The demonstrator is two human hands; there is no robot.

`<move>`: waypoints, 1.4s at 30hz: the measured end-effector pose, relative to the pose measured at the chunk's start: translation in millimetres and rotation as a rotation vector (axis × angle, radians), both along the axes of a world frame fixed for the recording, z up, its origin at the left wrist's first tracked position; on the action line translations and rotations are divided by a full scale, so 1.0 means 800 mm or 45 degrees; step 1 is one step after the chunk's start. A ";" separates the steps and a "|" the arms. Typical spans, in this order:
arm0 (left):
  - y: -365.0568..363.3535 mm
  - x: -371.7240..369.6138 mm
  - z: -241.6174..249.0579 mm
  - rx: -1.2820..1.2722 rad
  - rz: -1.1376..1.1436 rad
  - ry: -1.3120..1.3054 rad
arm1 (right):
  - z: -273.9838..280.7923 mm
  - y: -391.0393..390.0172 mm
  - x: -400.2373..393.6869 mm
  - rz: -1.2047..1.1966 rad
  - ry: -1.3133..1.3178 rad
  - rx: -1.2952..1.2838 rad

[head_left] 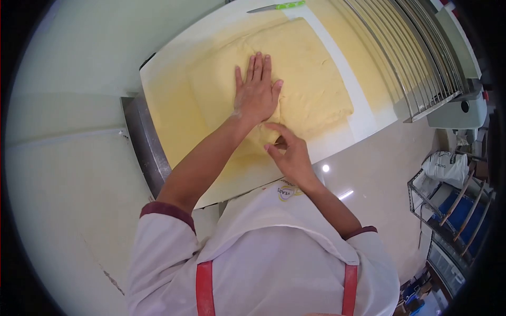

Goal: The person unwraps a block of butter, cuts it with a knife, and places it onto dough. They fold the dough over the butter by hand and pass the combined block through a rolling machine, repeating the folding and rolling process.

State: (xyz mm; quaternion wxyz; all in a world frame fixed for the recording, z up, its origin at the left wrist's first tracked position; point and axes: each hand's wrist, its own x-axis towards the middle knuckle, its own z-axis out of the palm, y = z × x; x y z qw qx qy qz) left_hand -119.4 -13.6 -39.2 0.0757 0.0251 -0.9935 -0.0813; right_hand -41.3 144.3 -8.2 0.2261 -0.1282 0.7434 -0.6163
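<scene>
A wide, flat slab of pale yellow dough (pixel 311 68) lies on the floured work table (pixel 363 118). My left hand (pixel 256 92) rests palm down on the slab, its fingers stretched out and pointing toward the far side. Just below it, at the slab's near edge, my right hand (pixel 289 152) has its thumb and fingers curled around a small flap of dough (pixel 268 135). The fingertips of my right hand partly hide that flap.
A knife with a green handle (pixel 290 5) lies at the table's far edge. On the right stands a metal wire rack (pixel 400 58), with a white bag (pixel 445 167) on shelving beyond it. A wall runs along the left.
</scene>
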 end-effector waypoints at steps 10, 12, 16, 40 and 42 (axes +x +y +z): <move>-0.088 0.115 -0.005 0.202 -0.040 0.025 | -0.009 -0.050 0.024 -0.397 -0.228 -0.657; -0.081 0.134 -0.012 0.243 0.023 0.019 | -0.016 -0.028 0.043 -0.149 0.264 -0.176; -0.063 0.160 -0.019 0.300 0.101 0.112 | -0.021 0.000 0.016 0.273 0.535 0.365; 0.008 0.194 0.013 1.297 0.061 -0.351 | -0.020 0.034 -0.035 0.261 0.223 0.267; 0.028 0.213 0.011 2.059 0.376 -0.713 | -0.020 0.040 -0.034 0.271 0.190 0.203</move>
